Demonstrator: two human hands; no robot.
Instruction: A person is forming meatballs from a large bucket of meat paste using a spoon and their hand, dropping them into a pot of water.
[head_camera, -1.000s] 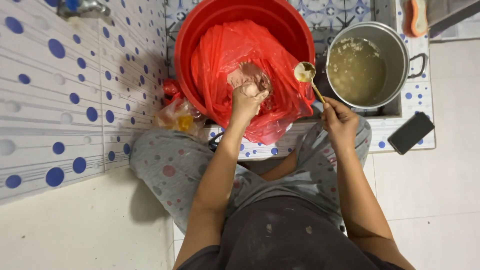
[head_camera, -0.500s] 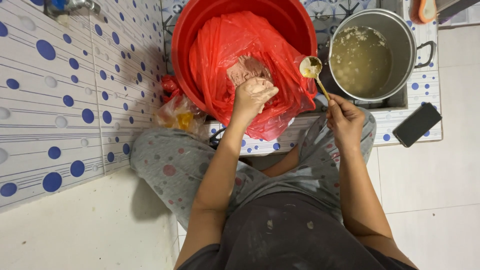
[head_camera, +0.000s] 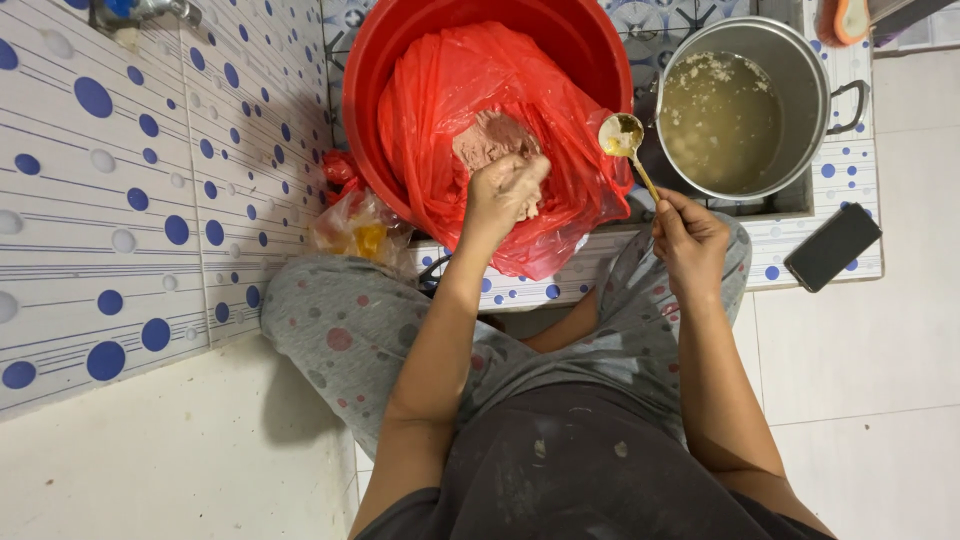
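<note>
Here, seen from above, we sit on a tiled floor and work with both hands over the vessels.
Minced meat: a pinkish mass (head_camera: 487, 140) lies in the hollow of a red plastic bag (head_camera: 450, 90), and we cannot tell how much of it our fingers have taken up.
Left hand: our left hand (head_camera: 506, 190) is curled narrowly over the near edge of the meat, fingers bunched and smeared with pale paste.
Right hand: our right hand (head_camera: 690, 238) is closed around the handle of a metal spoon (head_camera: 622, 138), held up with its bowl near the bag.
Spoon bowl: it carries a yellowish smear and hangs between the bag and the pot, touching neither as far as we can tell.
Red basin: the basin (head_camera: 400, 50) holds the bag, which spills over its near rim.
Steel pot: the pot (head_camera: 800, 60) stands just beside the basin, filled with cloudy broth and pale lumps.
Phone: a dark phone (head_camera: 832, 246) lies on the tiles near the pot.
Small bag: a clear bag with yellow contents (head_camera: 358, 232) sits by the wall, just beside our knee.
</note>
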